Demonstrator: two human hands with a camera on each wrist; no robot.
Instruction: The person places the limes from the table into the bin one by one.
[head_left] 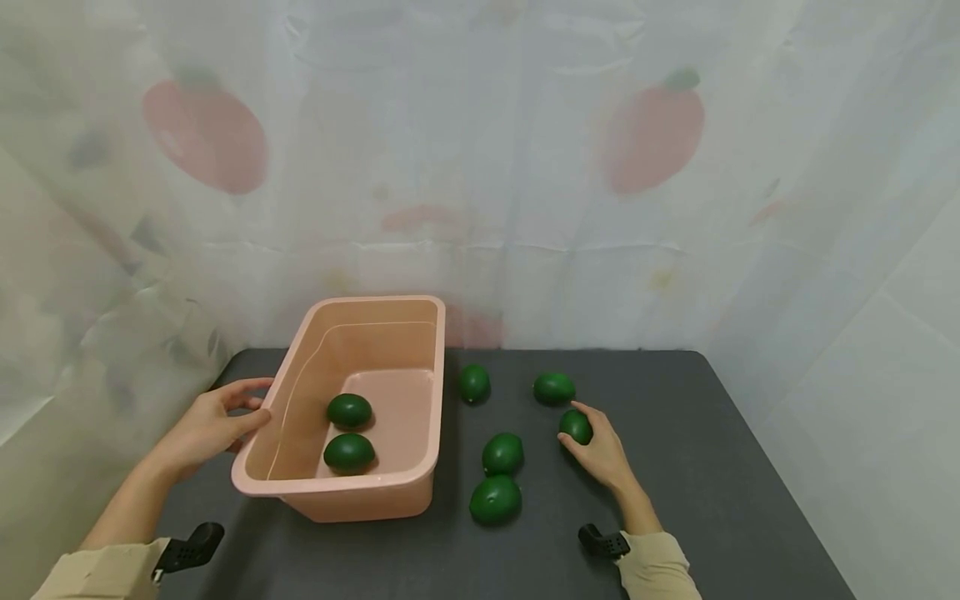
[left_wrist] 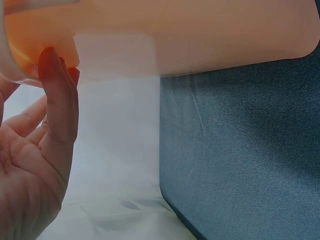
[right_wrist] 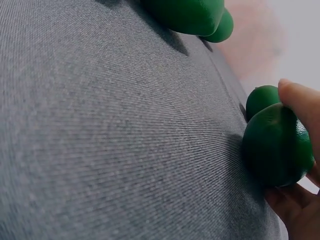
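A pink plastic tub stands on the left half of a dark grey table, with two green fruits inside it. My left hand rests against the tub's left rim with its fingers fairly straight; in the left wrist view one finger touches the tub wall. My right hand curls its fingers round a green fruit that lies on the table right of the tub. The right wrist view shows this fruit held between fingertip and palm, still on the cloth.
Several more green fruits lie loose right of the tub: one at the back, another just behind my right hand, and two nearer me. A pale printed curtain closes off the back and sides.
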